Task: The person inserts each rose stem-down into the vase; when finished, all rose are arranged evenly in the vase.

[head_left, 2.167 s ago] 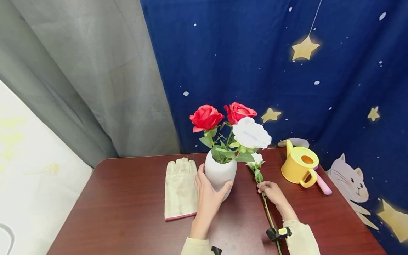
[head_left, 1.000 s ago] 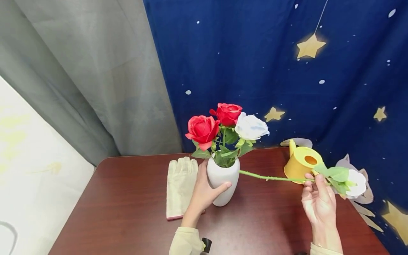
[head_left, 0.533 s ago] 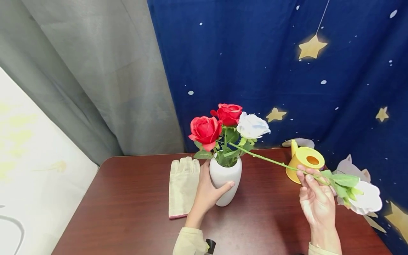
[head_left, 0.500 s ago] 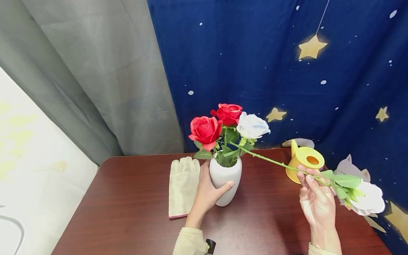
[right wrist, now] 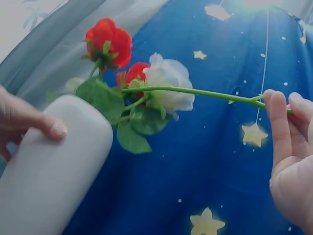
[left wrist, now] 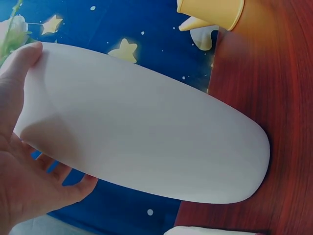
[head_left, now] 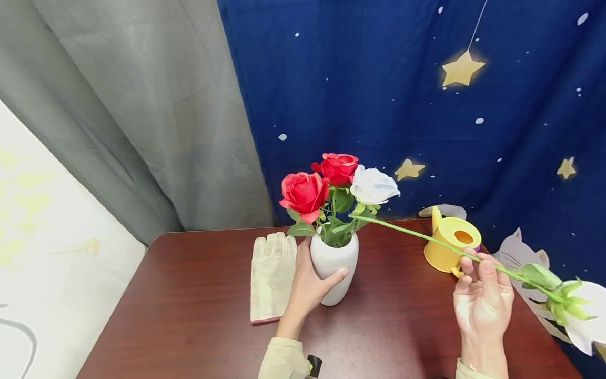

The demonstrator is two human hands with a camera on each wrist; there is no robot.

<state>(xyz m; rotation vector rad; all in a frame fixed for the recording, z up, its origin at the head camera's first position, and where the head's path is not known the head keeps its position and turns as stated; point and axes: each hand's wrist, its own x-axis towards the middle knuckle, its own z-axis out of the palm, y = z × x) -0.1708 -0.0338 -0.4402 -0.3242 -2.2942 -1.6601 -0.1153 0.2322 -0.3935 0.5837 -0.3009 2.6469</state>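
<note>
My left hand [head_left: 307,287] grips a white vase [head_left: 337,266] standing on the table, thumb across its front and fingers round its left side. Two red roses [head_left: 304,193] and a white rose [head_left: 374,185] stand in the vase with green leaves. To the right, my right hand [head_left: 484,300] pinches the stem of another white rose [head_left: 587,316], held above the table. Its bloom points right, partly cut off by the frame edge. The bare stem end reaches left to the vase's flowers; in the right wrist view the stem [right wrist: 195,91] crosses before the white bloom.
A pale work glove [head_left: 273,279] lies flat left of the vase. At the back right of the brown table [head_left: 203,295] stands a yellow toy watering can [head_left: 450,245], partly behind my right hand. A blue star-patterned curtain [head_left: 379,79] hangs behind.
My right hand has lifted the white rose off the table and swung its bloom to the right, stem end leftward. Lately the bloom has moved farther right. My left hand keeps holding the vase.
</note>
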